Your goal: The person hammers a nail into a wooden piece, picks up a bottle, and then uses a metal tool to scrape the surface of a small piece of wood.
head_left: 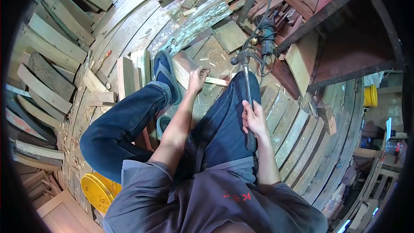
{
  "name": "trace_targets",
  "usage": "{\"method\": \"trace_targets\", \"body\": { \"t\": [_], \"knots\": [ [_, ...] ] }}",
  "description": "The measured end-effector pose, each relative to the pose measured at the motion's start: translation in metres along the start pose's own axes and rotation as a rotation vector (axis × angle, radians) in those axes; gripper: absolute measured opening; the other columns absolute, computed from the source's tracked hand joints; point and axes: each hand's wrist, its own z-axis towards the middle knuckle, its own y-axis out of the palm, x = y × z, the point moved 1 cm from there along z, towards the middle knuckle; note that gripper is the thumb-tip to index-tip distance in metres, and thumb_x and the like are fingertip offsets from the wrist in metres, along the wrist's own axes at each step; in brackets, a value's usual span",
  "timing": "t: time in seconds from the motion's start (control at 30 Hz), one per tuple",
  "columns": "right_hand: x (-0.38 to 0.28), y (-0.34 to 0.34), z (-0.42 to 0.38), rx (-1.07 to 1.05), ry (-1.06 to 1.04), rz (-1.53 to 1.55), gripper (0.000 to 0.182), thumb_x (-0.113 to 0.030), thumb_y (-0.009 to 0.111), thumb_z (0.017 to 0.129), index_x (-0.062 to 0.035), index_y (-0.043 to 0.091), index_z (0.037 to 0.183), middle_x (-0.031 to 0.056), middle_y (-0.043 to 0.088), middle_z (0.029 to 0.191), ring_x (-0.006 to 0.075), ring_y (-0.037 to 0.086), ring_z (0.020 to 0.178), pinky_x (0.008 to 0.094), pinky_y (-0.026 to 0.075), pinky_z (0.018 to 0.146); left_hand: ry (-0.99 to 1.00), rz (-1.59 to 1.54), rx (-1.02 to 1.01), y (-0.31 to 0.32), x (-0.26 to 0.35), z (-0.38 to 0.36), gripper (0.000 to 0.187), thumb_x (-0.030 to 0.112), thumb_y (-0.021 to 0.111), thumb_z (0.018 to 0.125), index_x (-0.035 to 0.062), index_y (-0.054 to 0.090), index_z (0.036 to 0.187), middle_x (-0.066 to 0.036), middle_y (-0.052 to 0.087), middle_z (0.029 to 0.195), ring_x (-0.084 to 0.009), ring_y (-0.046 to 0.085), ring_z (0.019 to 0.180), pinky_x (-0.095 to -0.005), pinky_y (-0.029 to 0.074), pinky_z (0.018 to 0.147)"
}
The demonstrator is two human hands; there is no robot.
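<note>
Right hand (255, 118) is gripping the claw hammer (247, 83) by the handle, fingers wrapping round it, head showing just beyond the right knee (234, 92). Left hand (198, 79) is sitting at the wooden block's (181, 73) right edge, fingers curling nearly together; can't tell if they're pinching anything. Probably positioning, 1 hand setting work, hammer idling. Striking would be needing the left fingers clear.

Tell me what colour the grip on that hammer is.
The hammer has a dark, nearly black grip, best seen in the head view.
</note>
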Motion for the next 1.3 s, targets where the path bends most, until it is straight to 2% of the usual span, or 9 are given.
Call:
{"method": "trace_targets", "body": {
  "t": [0.17, 0.4, 0.53, 0.63, 0.77, 0.9, 1.17, 1.2, 1.3],
  "knots": [
    [0.007, 0.004, 0.005, -0.03, 0.046, 0.002, 0.027, -0.028, 0.052, 0.101, -0.0083, 0.045, 0.084, -0.0013, 0.041, 0.056, 0.0076, 0.04, 0.035, 0.0267, 0.035, 0.027, -0.018, -0.093, 0.199, -0.025, 0.001, 0.023, 0.015, 0.012, 0.064, 0.089, 0.0031, 0.068, 0.101, -0.012, 0.072, 0.085, -0.0199, 0.07, 0.073, -0.0328, 0.053, 0.067],
    [0.017, -0.002, 0.009, 0.005, 0.149, 0.034, 0.026, -0.027, 0.05, 0.102, -0.0089, 0.044, 0.084, -0.0016, 0.04, 0.057, 0.0079, 0.04, 0.036, 0.0276, 0.036, 0.028, -0.207, -0.213, 0.141, -0.02, -0.009, 0.025, 0.018, 0.014, 0.067, 0.088, 0.0032, 0.069, 0.102, -0.011, 0.073, 0.085, -0.0189, 0.07, 0.076, -0.033, 0.054, 0.07],
    [0.022, -0.007, 0.012, -0.001, 0.152, 0.091, 0.026, -0.027, 0.049, 0.102, -0.0089, 0.044, 0.084, -0.0012, 0.04, 0.056, 0.0083, 0.039, 0.036, 0.028, 0.037, 0.028, -0.132, -0.107, 0.024, 0.008, -0.002, 0.019, 0.017, 0.013, 0.058, 0.094, 0.001, 0.065, 0.103, -0.009, 0.069, 0.083, -0.0156, 0.065, 0.075, -0.0319, 0.051, 0.068],
    [0.024, -0.009, 0.013, 0.0, 0.156, 0.118, 0.025, -0.027, 0.049, 0.102, -0.0086, 0.044, 0.084, -0.0009, 0.04, 0.056, 0.0086, 0.039, 0.037, 0.0284, 0.037, 0.028, -0.202, 0.021, -0.155, 0.021, -0.012, 0.017, 0.019, 0.017, 0.057, 0.093, 0.0009, 0.064, 0.1, -0.015, 0.069, 0.084, -0.0257, 0.068, 0.079, -0.0374, 0.052, 0.07],
    [0.025, -0.011, 0.016, -0.018, 0.168, 0.151, 0.024, -0.025, 0.049, 0.101, -0.0084, 0.043, 0.084, -0.0008, 0.04, 0.056, 0.0089, 0.039, 0.036, 0.029, 0.037, 0.028, -0.19, 0.515, -0.606, 0.006, 0.015, 0.015, 0.041, 0.034, 0.069, 0.077, -0.0003, 0.067, 0.098, -0.028, 0.066, 0.099, -0.0412, 0.066, 0.091, -0.0456, 0.053, 0.079],
    [0.024, -0.011, 0.016, -0.033, 0.189, 0.132, 0.023, -0.023, 0.049, 0.101, -0.0082, 0.043, 0.084, -0.0006, 0.04, 0.057, 0.0087, 0.039, 0.037, 0.0293, 0.038, 0.028, -0.158, 0.885, -0.64, 0.007, 0.021, -0.001, 0.038, 0.036, 0.075, 0.069, 0.0052, 0.072, 0.091, -0.019, 0.071, 0.089, -0.0322, 0.07, 0.089, -0.0421, 0.056, 0.077],
    [0.025, -0.012, 0.016, -0.041, 0.16, 0.136, 0.021, -0.022, 0.049, 0.1, -0.008, 0.044, 0.085, -0.0008, 0.041, 0.057, 0.0086, 0.039, 0.037, 0.0294, 0.038, 0.028, -0.167, 0.892, -0.442, 0.034, -0.011, -0.027, 0.026, 0.021, 0.053, 0.083, 0.0049, 0.072, 0.088, -0.02, 0.071, 0.088, -0.0329, 0.071, 0.083, -0.0419, 0.057, 0.074],
    [0.026, -0.013, 0.015, -0.044, 0.16, 0.139, 0.021, -0.021, 0.049, 0.1, -0.008, 0.044, 0.085, -0.0009, 0.042, 0.057, 0.0085, 0.039, 0.037, 0.0293, 0.038, 0.028, -0.166, 0.838, -0.445, 0.03, -0.008, -0.022, 0.036, 0.034, 0.069, 0.068, 0.0013, 0.07, 0.083, -0.024, 0.069, 0.083, -0.0373, 0.07, 0.079, -0.0428, 0.056, 0.074],
    [0.028, -0.012, 0.015, -0.038, 0.164, 0.174, 0.022, -0.021, 0.049, 0.1, -0.0081, 0.044, 0.083, -0.001, 0.041, 0.056, 0.0085, 0.039, 0.037, 0.0293, 0.038, 0.028, -0.149, 0.642, -0.514, 0.002, 0.029, 0.008, 0.05, 0.05, 0.072, 0.064, 0.0012, 0.072, 0.078, -0.024, 0.069, 0.08, -0.0369, 0.07, 0.078, -0.0423, 0.056, 0.073]
  ]
}}
